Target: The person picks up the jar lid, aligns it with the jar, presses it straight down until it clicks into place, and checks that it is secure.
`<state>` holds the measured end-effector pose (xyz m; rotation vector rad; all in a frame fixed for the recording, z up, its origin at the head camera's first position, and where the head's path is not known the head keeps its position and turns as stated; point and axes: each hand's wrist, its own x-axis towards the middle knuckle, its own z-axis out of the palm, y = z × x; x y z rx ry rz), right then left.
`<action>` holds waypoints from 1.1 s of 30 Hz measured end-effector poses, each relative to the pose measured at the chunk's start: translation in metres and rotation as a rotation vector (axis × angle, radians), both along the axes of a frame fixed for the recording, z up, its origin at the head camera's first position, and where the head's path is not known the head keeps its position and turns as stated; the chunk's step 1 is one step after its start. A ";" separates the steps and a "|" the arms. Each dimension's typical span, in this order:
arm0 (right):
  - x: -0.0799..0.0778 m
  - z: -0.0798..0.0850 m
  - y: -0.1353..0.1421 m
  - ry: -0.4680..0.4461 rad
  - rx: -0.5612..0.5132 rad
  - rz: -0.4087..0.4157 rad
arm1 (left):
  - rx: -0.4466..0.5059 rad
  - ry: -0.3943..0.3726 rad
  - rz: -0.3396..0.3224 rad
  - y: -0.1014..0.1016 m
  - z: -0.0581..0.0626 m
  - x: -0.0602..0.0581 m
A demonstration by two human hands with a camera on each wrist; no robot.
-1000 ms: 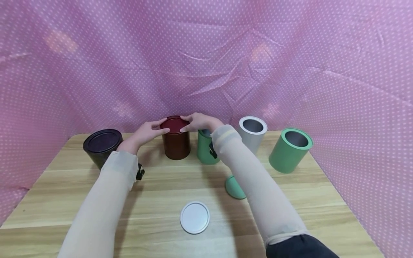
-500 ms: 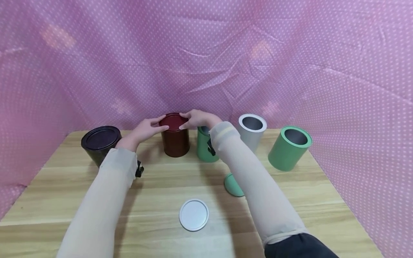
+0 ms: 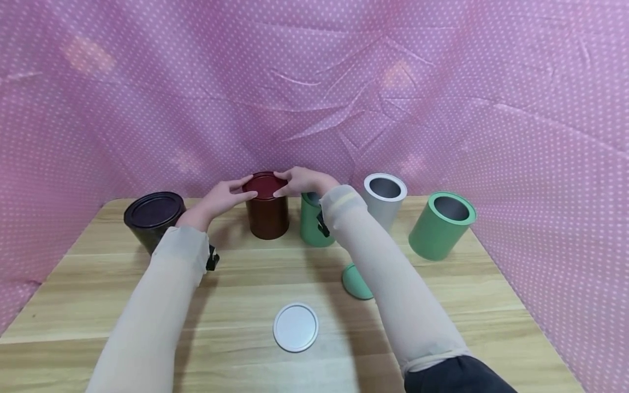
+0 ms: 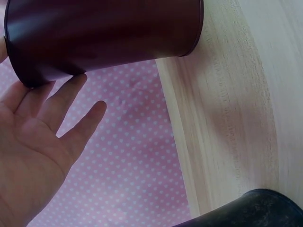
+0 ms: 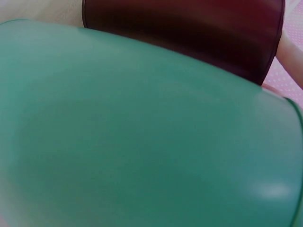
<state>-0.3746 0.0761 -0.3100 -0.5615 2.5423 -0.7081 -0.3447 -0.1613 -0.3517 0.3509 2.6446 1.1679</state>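
Note:
A dark red canister [image 3: 267, 221] with its lid [image 3: 266, 185] on stands upright at the back of the table. My left hand [image 3: 216, 203] holds its left side at the top rim, thumb in front and fingers behind. In the left wrist view, fingertips [image 4: 78, 80] touch the canister wall while one finger stays apart from it. From the other side, my right hand [image 3: 306, 181] holds the same rim between thumb and fingers. The right wrist view is mostly filled by a green canister [image 5: 151, 137], which hides nearly all of that hand.
Under my right forearm are an open green canister [image 3: 314, 229] and part of a green lid [image 3: 355, 284]. An open white canister [image 3: 380, 210] and another open green canister [image 3: 437, 237] stand right. A black canister [image 3: 154, 215] stands left; a white lid [image 3: 296, 327] lies in front.
The whole head view has shifted slightly, so things sit a little higher in it than a second ago. Both hands keep their hold on the dark red canister, which stays in place.

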 end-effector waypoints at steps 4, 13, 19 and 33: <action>0.001 0.001 0.000 -0.001 0.009 0.009 | -0.012 -0.001 0.007 0.000 0.002 0.003; -0.001 0.001 0.000 -0.012 0.019 -0.007 | -0.042 0.015 -0.004 0.001 0.006 0.003; 0.000 -0.005 0.002 0.000 0.009 0.019 | -0.072 0.040 -0.025 0.001 0.005 0.001; 0.003 -0.009 0.004 0.114 -0.048 0.040 | -0.155 0.144 -0.028 0.004 0.010 0.002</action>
